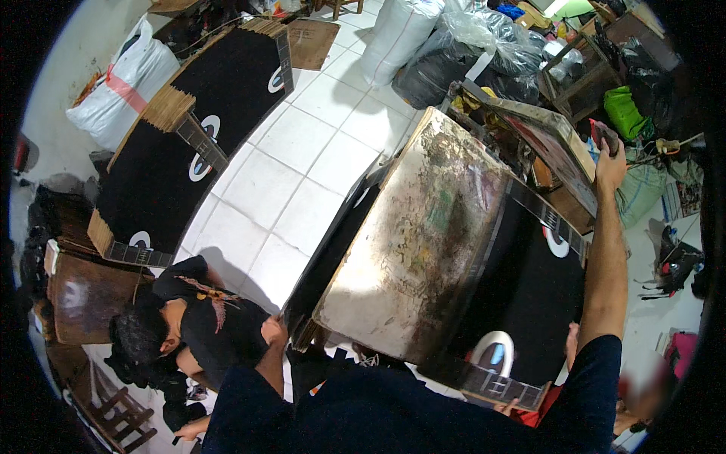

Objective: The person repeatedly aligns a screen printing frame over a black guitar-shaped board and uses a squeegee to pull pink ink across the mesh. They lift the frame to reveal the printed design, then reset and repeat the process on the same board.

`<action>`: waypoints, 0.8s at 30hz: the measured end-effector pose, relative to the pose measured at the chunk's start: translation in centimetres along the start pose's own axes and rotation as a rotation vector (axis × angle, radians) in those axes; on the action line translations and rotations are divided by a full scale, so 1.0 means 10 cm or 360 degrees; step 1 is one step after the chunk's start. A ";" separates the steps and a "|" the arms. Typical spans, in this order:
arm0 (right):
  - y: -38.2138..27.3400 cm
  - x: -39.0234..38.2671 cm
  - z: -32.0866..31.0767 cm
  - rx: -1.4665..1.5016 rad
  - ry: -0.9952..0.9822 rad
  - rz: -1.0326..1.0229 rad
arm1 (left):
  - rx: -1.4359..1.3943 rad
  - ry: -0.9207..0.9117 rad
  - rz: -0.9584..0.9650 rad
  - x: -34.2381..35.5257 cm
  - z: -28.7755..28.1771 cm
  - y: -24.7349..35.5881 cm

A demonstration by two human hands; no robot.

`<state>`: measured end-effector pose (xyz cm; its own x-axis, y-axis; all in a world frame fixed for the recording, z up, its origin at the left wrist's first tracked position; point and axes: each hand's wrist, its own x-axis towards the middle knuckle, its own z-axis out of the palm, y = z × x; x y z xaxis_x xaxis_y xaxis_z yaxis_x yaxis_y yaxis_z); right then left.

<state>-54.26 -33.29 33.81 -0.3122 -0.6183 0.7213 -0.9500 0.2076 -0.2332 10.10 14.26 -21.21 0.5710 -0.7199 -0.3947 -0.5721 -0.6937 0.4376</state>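
My right arm reaches forward along the right side of the table, and my right hand point(611, 168) is closed around a small dark block with a red edge point(603, 138). Beside that hand a wooden-framed screen point(556, 132) stands tilted at the table's far end. My left hand point(274, 331) is low at the table's left edge, fingers curled, beside dark cloth hanging there; what it grips is hidden. Between my arms lies a stained, worn board point(412, 242). Black fabric point(522, 295) with white ring prints stretches to its right, with a dark marked strip point(503, 384) across the near end.
A second long table point(193, 113) with black printed fabric and stacked wood pieces stands left. A person in black point(215, 325) crouches lower left. Another person's hand point(572, 340) is at the right table edge. White sacks point(401, 38) and plastic bags point(491, 38) are piled behind.
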 end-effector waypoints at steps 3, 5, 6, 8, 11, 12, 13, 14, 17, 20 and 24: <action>-0.06 -0.01 -0.04 0.0056 -0.0005 0.0011 | 0.0040 0.0090 0.0339 0.07 -0.41 0.45; -0.10 -0.02 -0.05 0.0075 0.0009 0.0018 | -0.0182 0.0235 0.0632 0.08 -0.68 0.96; -0.12 -0.01 -0.05 -0.0012 0.0017 0.0058 | -0.0462 0.0260 0.0679 0.08 -0.82 1.25; -0.15 -0.03 -0.07 0.0132 -0.0010 0.0013 | -0.0714 0.0547 0.0864 0.08 -1.06 1.90; -0.22 -0.01 -0.10 0.0096 -0.0073 0.0114 | -0.0951 0.1024 0.1414 0.07 -1.42 2.92; -0.24 -0.01 -0.11 0.0114 -0.0073 0.0111 | -0.0854 0.1143 0.1460 0.04 -1.59 3.19; -0.26 0.01 -0.12 0.0138 -0.0073 0.0109 | -0.0891 0.1109 0.1386 -0.07 -1.76 3.39; -0.27 0.01 -0.13 0.0138 -0.0111 0.0154 | -0.0842 0.1075 0.1335 -0.22 -1.95 3.53; -0.30 0.03 -0.14 0.0155 -0.0159 0.0161 | -0.0824 0.1174 0.1507 -0.78 -2.39 3.78; -0.25 0.05 -0.11 0.0247 -0.0159 0.0031 | -0.0654 0.1248 0.1741 -1.42 -2.43 3.87; -0.19 0.19 0.00 0.0214 -0.0171 -0.0023 | -0.0383 0.0916 0.2153 -2.37 -1.83 4.03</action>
<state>-53.07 -34.83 35.59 -0.2906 -0.6994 0.6530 -0.9443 0.0996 -0.3136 -15.71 3.83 20.51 -0.1191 -0.6510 0.7496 -0.7696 0.5376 0.3446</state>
